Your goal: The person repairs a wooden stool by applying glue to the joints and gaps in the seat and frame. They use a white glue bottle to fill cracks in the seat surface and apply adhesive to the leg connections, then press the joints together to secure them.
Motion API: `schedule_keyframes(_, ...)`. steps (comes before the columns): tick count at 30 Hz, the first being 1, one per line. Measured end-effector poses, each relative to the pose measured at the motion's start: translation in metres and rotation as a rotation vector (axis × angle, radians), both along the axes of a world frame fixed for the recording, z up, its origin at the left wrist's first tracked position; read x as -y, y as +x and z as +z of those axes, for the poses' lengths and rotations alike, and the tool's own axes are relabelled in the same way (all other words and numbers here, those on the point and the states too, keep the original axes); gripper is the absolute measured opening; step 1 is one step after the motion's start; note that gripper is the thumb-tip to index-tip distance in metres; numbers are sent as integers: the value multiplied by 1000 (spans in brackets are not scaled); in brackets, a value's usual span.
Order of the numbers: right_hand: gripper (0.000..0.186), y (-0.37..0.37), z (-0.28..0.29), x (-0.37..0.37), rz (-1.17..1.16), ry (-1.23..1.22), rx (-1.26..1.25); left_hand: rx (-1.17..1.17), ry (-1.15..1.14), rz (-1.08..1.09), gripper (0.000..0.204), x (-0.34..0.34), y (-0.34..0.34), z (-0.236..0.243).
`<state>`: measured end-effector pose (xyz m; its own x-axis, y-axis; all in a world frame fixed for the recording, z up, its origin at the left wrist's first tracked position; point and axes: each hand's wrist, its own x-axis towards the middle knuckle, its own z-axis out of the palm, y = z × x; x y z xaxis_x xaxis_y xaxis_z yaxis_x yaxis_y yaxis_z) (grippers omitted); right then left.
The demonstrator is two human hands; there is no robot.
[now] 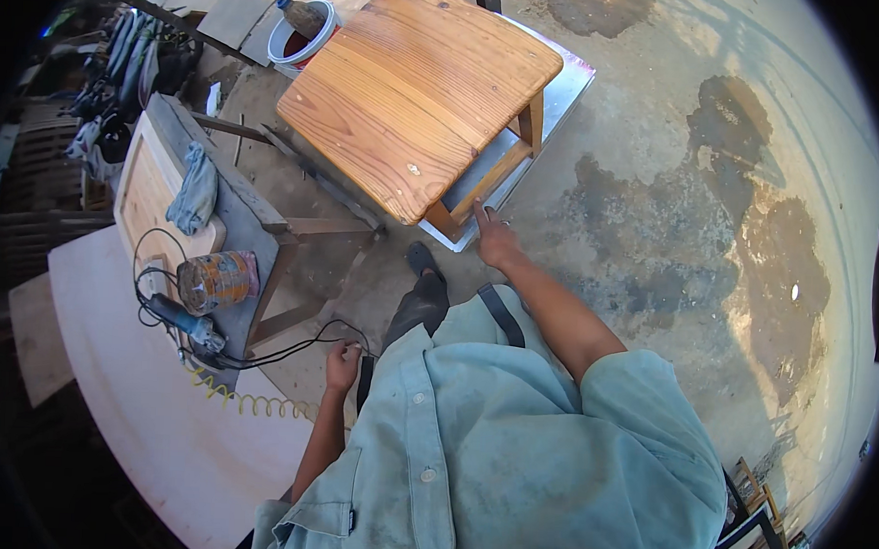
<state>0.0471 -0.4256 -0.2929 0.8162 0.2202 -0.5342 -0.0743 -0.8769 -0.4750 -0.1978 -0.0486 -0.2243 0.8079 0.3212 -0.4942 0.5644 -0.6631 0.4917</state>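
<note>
A varnished wooden stool [432, 81] with a slatted-grain top stands on a pale board [562, 95] ahead of me. My right hand [497, 238] reaches to its near lower rail [491, 180], index finger stretched out at the rail's end and the other fingers partly bent; it holds nothing that I can see. Low at my left side, my left hand [342, 363] is closed, its fingers curled beside a black cable [287, 351]. Whether the cable runs through those fingers is hard to make out.
On a grey bench [253, 205] at left lie a wooden panel [152, 182], a blue-grey cloth [195, 189], a cut plastic jug [218, 281] and a blue power tool [186, 321]. A yellow coiled hose [251, 403] hangs below. Beside the stool stands a white bucket [276, 44] holding a bottle.
</note>
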Motion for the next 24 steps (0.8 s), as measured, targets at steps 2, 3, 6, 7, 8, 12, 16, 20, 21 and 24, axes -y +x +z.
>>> schedule_keyframes(2, 90, -4, -2, -14, -17, 3, -61, -184, 26, -34, 35, -16, -57, -3)
schedule_keyframes(3, 90, -8, -5, -17, -30, -2, -91, -247, -11, -18, 36, -15, -66, 6)
schedule_keyframes(6, 91, -21, -24, -23, 48, -38, 1, -333, -101, 47, 37, -19, -85, 26)
schedule_keyframes(7, 91, -21, -21, -23, 57, -46, 22, -293, -117, 93, 37, -27, -96, 17)
schedule_keyframes(8, 92, -21, -17, -22, 66, -52, 41, -253, -131, 138, 37, -37, -106, 9)
schedule_keyframes(12, 96, -13, -23, -12, -63, -94, 92, -189, -168, 234, 39, -31, -90, 4)
schedule_keyframes(16, 100, -11, -21, -21, -38, -130, -35, -181, -236, 280, 40, -33, -92, -4)
schedule_keyframes(20, 102, -17, -17, -36, -11, -137, -153, -251, -279, 335, 41, -34, -101, -2)
schedule_keyframes(21, 102, -17, -14, -40, 5, -136, -178, -249, -274, 338, 41, -34, -102, -1)
schedule_keyframes(24, 94, -41, -34, -39, 29, -139, -58, -222, -231, 318, 41, -53, -103, -4)
